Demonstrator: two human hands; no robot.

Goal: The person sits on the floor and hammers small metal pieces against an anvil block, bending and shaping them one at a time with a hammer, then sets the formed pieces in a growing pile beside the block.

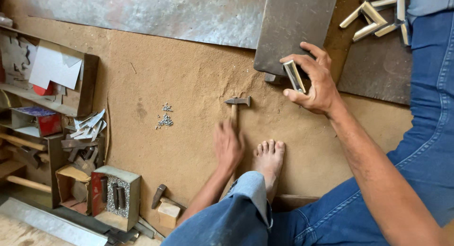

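Hammer (235,110) on sawdust-coloured floor, head toward twelve o'clock, wooden handle running straight back toward six o'clock and disappearing under my left hand (228,146). From my remote seat that hand looks blurred; it covers the lower handle, fingers spread forward, and I cannot tell whether it has closed around the wood or only rests on it. The hammer's long axis lines up almost exactly with that forearm, so the left hand is plainly the nearer one.

My right hand (314,83) sits at about two o'clock from the hammer head, well apart from it, thumb and fingers pinched on a short metal strip (294,76) held upright and slightly tilted. It hovers at the near edge of a flat steel block (291,26), which lies at one o'clock from the hammer head.

A bare foot (269,161) rests just beside the left hand, at three o'clock from it, toes pointing to twelve. A small scatter of nails (164,119) lies at nine o'clock from the hammer, near but not touching. More bent metal strips (378,17) are heaped at the far upper right. Along the nine o'clock edge stand open wooden boxes (116,198) of tools and offcuts, and a second hammer (159,195) leans near a wood block (169,213) at seven o'clock.
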